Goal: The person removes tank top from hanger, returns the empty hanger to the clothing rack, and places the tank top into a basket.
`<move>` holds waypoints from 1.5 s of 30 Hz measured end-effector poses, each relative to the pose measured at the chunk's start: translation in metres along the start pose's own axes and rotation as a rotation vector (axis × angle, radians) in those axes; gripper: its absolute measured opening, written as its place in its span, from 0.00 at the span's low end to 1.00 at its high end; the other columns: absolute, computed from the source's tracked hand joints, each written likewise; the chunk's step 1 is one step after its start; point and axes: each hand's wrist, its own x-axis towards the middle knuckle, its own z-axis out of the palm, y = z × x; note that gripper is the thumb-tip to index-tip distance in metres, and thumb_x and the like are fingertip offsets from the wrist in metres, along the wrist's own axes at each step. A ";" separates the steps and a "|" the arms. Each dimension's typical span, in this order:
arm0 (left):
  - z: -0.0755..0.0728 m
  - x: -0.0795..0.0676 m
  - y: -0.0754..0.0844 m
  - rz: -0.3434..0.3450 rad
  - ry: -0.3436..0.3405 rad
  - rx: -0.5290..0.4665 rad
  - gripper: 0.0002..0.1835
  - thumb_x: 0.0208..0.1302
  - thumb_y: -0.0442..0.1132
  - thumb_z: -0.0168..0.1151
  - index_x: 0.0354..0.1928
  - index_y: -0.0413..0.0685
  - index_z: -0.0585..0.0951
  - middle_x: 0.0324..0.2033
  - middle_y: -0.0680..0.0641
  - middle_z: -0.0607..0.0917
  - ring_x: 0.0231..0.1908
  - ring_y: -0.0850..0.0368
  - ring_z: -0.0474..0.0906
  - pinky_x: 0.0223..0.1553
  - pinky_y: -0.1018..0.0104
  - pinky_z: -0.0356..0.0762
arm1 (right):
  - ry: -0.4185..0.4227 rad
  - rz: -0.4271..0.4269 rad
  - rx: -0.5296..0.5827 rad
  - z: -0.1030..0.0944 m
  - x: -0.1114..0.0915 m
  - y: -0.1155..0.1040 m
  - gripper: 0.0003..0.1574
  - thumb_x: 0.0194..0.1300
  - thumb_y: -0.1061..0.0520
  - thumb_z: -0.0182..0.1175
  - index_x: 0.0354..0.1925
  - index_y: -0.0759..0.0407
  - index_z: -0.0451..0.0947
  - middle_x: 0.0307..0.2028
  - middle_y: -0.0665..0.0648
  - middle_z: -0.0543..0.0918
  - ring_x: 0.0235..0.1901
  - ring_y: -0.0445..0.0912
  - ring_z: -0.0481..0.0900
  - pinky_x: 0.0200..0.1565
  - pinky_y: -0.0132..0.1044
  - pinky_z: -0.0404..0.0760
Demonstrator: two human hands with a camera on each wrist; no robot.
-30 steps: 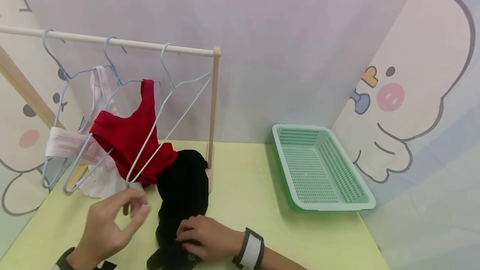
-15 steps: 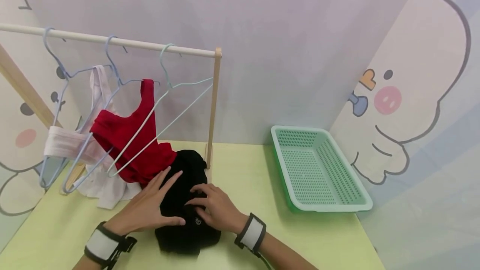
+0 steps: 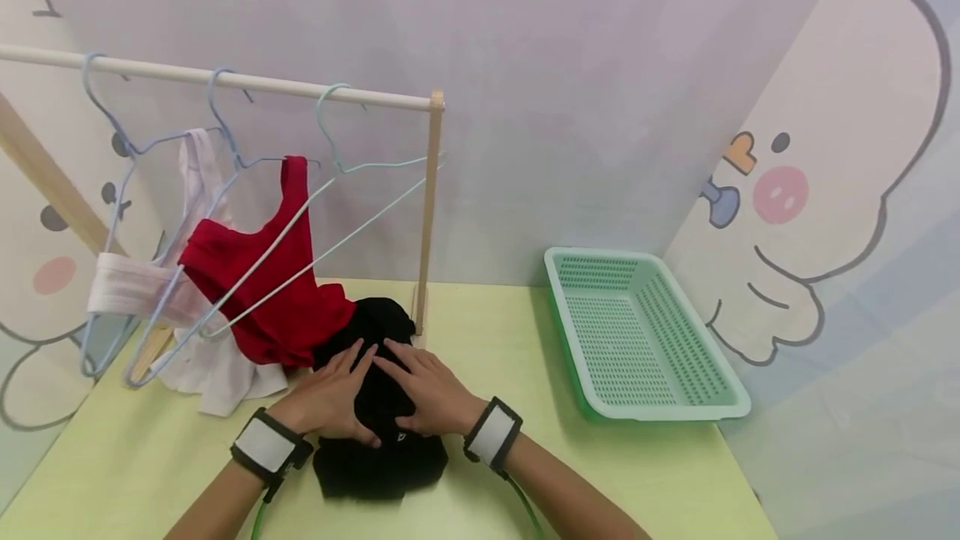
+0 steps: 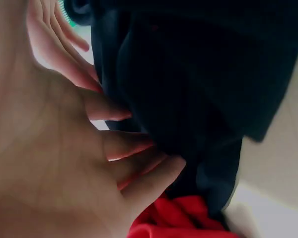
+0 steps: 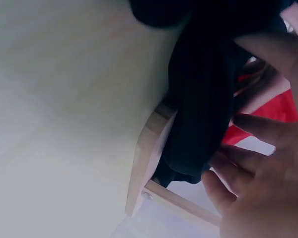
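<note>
A crumpled black garment [image 3: 378, 473] with a small pale mark lies on the table [image 3: 495, 357]; its exact kind is hidden by the folds. My left hand [image 3: 326, 402] rests on its left side, fingers spread. From the right, my right hand [image 3: 435, 394] touches it the same way, the fingertips of both hands close together. In the left wrist view, the left fingers [image 4: 154, 178] lie extended against the black cloth [image 4: 188, 74]. The right wrist view has the right fingers [image 5: 218, 191] along the cloth's edge, loosely bent.
A red sleeveless top [image 3: 277, 298] and a white garment [image 3: 135, 286] hang from blue hangers on the rack rail [image 3: 285, 88]. Beside them hangs a bare mint hanger [image 3: 382, 165]. The rack's wooden post [image 3: 429, 215] stands behind the black garment. A green basket [image 3: 573, 348] sits at right.
My left hand has come right and down from the mint hanger onto the black garment. My right hand has shifted up the cloth, whose near end is now bunched. The mint hanger has swung.
</note>
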 end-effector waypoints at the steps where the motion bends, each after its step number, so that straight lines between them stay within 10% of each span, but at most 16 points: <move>1: 0.001 0.001 0.001 -0.014 -0.021 0.007 0.76 0.35 0.74 0.73 0.79 0.40 0.48 0.75 0.32 0.45 0.70 0.30 0.50 0.61 0.37 0.57 | -0.018 0.008 -0.008 0.000 0.002 0.000 0.62 0.57 0.35 0.69 0.79 0.54 0.52 0.76 0.60 0.50 0.73 0.50 0.53 0.70 0.39 0.49; 9: 0.006 0.006 0.004 -0.013 -0.039 0.071 0.73 0.34 0.75 0.72 0.76 0.35 0.55 0.70 0.33 0.60 0.68 0.36 0.58 0.62 0.45 0.60 | -0.138 0.052 -0.037 0.003 0.009 0.000 0.53 0.58 0.33 0.67 0.73 0.53 0.64 0.66 0.52 0.69 0.66 0.45 0.64 0.67 0.36 0.55; 23: 0.014 -0.006 0.010 -0.009 -0.034 0.040 0.52 0.48 0.62 0.74 0.68 0.34 0.70 0.63 0.33 0.71 0.63 0.39 0.68 0.59 0.48 0.66 | -0.106 -0.017 0.038 -0.001 0.001 -0.012 0.30 0.64 0.45 0.65 0.61 0.54 0.78 0.50 0.48 0.79 0.48 0.40 0.75 0.53 0.29 0.69; 39: 0.017 -0.014 0.026 0.198 0.166 0.091 0.24 0.50 0.50 0.74 0.48 0.46 0.85 0.39 0.53 0.84 0.37 0.55 0.81 0.32 0.59 0.77 | -0.089 0.038 0.279 0.002 -0.035 -0.010 0.63 0.50 0.25 0.68 0.72 0.56 0.60 0.66 0.50 0.64 0.59 0.42 0.71 0.58 0.29 0.67; 45: 0.008 -0.013 0.040 0.281 0.230 0.037 0.14 0.52 0.47 0.71 0.43 0.59 0.86 0.33 0.63 0.78 0.30 0.66 0.76 0.25 0.70 0.70 | -0.038 0.063 0.253 -0.009 -0.045 -0.006 0.37 0.53 0.41 0.73 0.59 0.51 0.76 0.49 0.43 0.79 0.46 0.36 0.76 0.49 0.27 0.71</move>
